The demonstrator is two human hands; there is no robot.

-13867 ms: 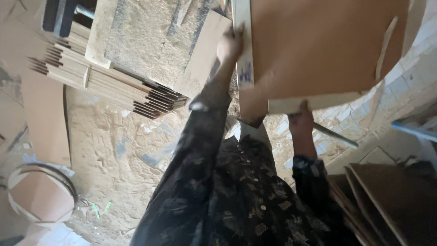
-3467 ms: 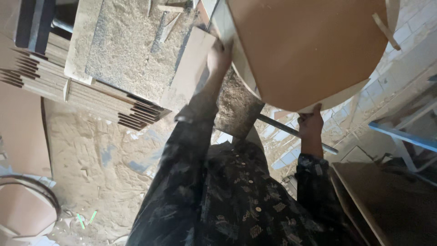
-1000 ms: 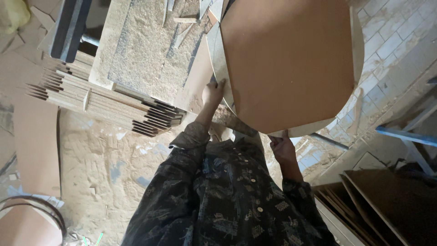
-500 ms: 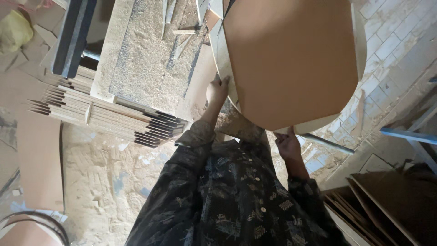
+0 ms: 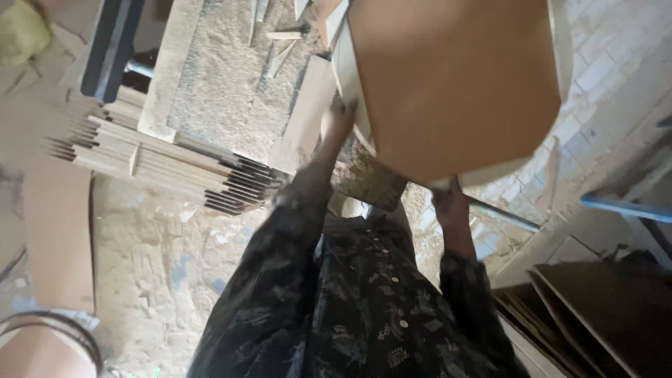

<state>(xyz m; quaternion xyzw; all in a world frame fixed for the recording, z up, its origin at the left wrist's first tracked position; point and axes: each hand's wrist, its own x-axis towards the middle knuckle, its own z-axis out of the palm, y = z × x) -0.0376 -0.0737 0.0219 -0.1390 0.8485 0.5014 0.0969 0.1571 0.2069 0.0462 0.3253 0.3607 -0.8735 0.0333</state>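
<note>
Overhead, in the head view, a large brown board [image 5: 455,84] with a rounded lower edge is held up in front of the person, well clear of the floor. It is gripped by both hands. The left hand [image 5: 337,119] is closed against the board's pale left edge, fingers wrapped around that edge. The right hand [image 5: 449,203] is clamped on the board's lower rim from beneath, with the fingertips hidden behind the panel, so how far they curl cannot be told. Both arms are covered by dark patterned sleeves [image 5: 294,238].

Below the board, a floor [image 5: 161,252] thick with sawdust is seen. A stack of thin pale sheets [image 5: 168,164] lies to the left, its edges fanned out, beside a sawdust-covered table [image 5: 217,77] on which small wood offcuts [image 5: 283,35] rest. A dark bar [image 5: 112,45] stands at the table's far left. Brown panels [image 5: 602,315] are stacked at lower right, and a round brown piece [image 5: 42,350] lies at lower left. Pale tiling [image 5: 616,63] is visible at upper right.
</note>
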